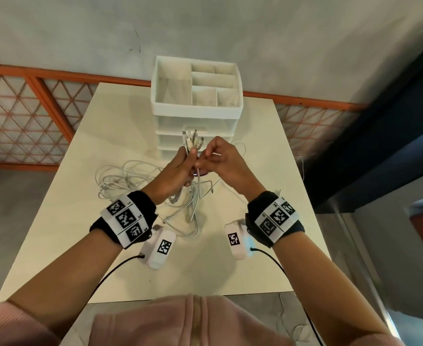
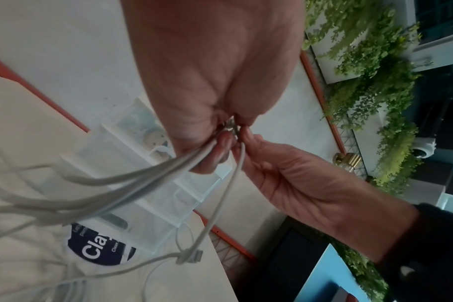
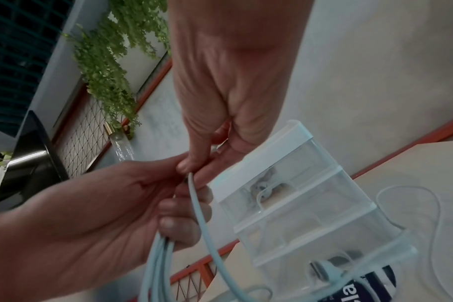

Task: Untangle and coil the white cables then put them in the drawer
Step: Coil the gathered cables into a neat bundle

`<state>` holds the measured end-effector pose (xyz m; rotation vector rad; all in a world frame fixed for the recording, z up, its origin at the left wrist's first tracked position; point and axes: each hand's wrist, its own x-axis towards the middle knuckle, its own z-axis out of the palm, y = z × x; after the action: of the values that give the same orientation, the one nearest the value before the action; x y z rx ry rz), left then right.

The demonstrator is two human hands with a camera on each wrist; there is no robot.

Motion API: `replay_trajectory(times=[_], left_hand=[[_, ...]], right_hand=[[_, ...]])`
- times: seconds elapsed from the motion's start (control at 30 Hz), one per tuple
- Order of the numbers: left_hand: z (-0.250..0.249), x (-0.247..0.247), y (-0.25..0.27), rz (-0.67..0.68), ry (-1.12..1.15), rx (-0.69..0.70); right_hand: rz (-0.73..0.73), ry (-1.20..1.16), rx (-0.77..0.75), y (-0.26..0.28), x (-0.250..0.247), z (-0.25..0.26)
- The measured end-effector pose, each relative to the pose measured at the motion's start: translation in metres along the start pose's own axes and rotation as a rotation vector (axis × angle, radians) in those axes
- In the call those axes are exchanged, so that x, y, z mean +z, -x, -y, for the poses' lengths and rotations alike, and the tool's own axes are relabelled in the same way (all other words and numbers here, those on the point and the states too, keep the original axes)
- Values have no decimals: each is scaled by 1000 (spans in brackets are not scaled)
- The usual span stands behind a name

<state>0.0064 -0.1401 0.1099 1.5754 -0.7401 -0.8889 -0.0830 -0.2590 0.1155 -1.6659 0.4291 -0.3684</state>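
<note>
the head view alone shows the clear plastic three-drawer unit's (image 1: 197, 113) divided top tray, while the left hand (image 1: 178, 168) grips a bundle of thin white cables (image 1: 190, 143) and the right hand (image 1: 220, 158) pinches one strand.

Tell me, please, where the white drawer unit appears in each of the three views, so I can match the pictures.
Head: the drawer unit stands top centre, at the table's far edge, behind both hands.
Left wrist: it lies tilted at centre left, behind the left hand.
Right wrist: it fills the lower right.
Shared landmark: the orange rail along the wall.
</note>
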Motion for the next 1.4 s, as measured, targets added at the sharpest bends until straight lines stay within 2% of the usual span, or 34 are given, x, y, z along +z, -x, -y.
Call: replay_trajectory(times=[0.13,0.23,0.3,0.37,0.43,0.5,0.63,0.7,0.8,0.87,0.93,1.0,1.07,1.17,1.27,1.33,1.4], left_hand=[[2,1,0,-15,44,29],[3,-1,1,-26,68,36],[-1,-3,1,-29,134,33],[-10,-5,1,5,274,55],[-20,-7,2,55,342,112],[-31,-8,5,90,377,154],[-47,-18,13,141,463,277],[-56,-29,16,147,525,283],[-64,-47,22,114,561,288],[-59,-54,25,85,507,287],[-47,-58,29,59,414,276],[-32,-60,30,38,349,254],[-21,-61,31,7,371,216],[-17,-62,29,-33,478,163],[-19,-62,27,-44,386,179],[-18,-60,28,-33,236,196],[-13,-55,30,-10,100,195]], right_hand=[[-77,-53,-13,1,4,-5],[-85,0,4,3,5,-5],[39,31,65,4,7,-6],[248,-5,115,5,13,-7],[412,75,130,5,22,-8],[452,245,139,4,32,-6],[408,492,107,-6,34,-16],[353,648,93,-11,24,-27],[230,940,108,-15,1,-42],[109,1010,95,-15,-14,-40],[-21,986,28,-17,-27,-28],[-136,769,-33,-19,-39,-11],[-142,613,-14,-16,-48,11],[-53,507,-1,-16,-61,32],[43,570,-5,-14,-66,33],[176,689,122,-11,-63,17],[396,845,295,-5,-56,-1]])
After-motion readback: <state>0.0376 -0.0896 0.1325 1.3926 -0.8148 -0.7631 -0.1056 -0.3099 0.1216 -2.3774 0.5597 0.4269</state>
